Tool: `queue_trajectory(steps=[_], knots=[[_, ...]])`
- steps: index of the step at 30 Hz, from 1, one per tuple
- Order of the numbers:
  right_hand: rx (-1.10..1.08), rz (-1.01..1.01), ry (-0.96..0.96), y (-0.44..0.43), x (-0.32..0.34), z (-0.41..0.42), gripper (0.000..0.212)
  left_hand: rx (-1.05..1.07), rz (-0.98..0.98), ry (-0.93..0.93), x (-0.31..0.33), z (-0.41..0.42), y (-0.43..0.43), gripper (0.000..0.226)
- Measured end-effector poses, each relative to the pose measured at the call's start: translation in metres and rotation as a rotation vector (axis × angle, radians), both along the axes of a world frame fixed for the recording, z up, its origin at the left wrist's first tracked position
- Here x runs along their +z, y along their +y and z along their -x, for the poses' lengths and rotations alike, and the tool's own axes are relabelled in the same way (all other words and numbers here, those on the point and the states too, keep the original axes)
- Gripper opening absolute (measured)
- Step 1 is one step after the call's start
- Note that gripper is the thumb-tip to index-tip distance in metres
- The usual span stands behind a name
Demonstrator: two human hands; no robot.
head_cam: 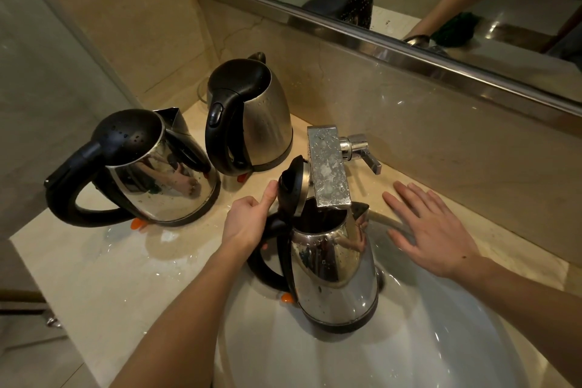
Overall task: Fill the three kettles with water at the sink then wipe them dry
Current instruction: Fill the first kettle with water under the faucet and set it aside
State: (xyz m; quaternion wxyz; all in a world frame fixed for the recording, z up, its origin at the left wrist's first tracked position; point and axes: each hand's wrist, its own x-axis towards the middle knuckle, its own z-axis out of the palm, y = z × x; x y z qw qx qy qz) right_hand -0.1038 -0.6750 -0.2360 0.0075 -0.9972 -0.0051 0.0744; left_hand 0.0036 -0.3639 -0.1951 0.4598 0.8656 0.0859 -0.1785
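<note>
A steel kettle (333, 274) with a black handle stands in the white sink (441, 340), its lid (291, 187) flipped up and its mouth right under the square chrome tap spout (327, 167). My left hand (248, 220) grips its handle, thumb against the raised lid. My right hand (431, 230) hovers flat with fingers spread over the sink's back rim, below the tap lever (365, 151). Two more steel kettles stand on the counter with lids down: one at the left (151, 173), one behind it (258, 116). All are speckled with droplets.
The beige stone counter (110, 261) is wet with puddles near the left kettle. A steel-framed mirror (409, 50) runs along the back wall and reflects a dark green cloth (453, 28). A glass panel stands at the far left.
</note>
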Motion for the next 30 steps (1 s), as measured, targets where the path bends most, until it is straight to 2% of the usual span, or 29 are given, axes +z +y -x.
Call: queue_trajectory(steps=[6,12,18,22,26,30], knots=[[0.002,-0.004,0.002,0.000,0.001,-0.001,0.071,0.028,-0.002,0.013,0.002,0.002,-0.002,0.117],[0.003,-0.002,0.008,0.000,0.001,0.000,0.072,0.031,-0.010,-0.015,0.013,0.006,-0.008,0.088],[-0.002,-0.004,0.005,0.001,0.002,0.000,0.072,0.036,0.016,0.022,0.016,0.006,-0.008,0.082],[0.000,0.008,0.012,0.000,0.001,0.000,0.070,0.048,0.051,0.033,0.010,0.005,-0.005,0.102],[0.001,0.009,0.012,0.001,0.001,-0.001,0.071,0.018,0.012,-0.022,0.008,0.004,-0.004,0.082],[0.003,0.010,0.017,0.000,0.001,-0.001,0.072,0.067,-0.047,-0.041,0.001,0.002,-0.004,0.077]])
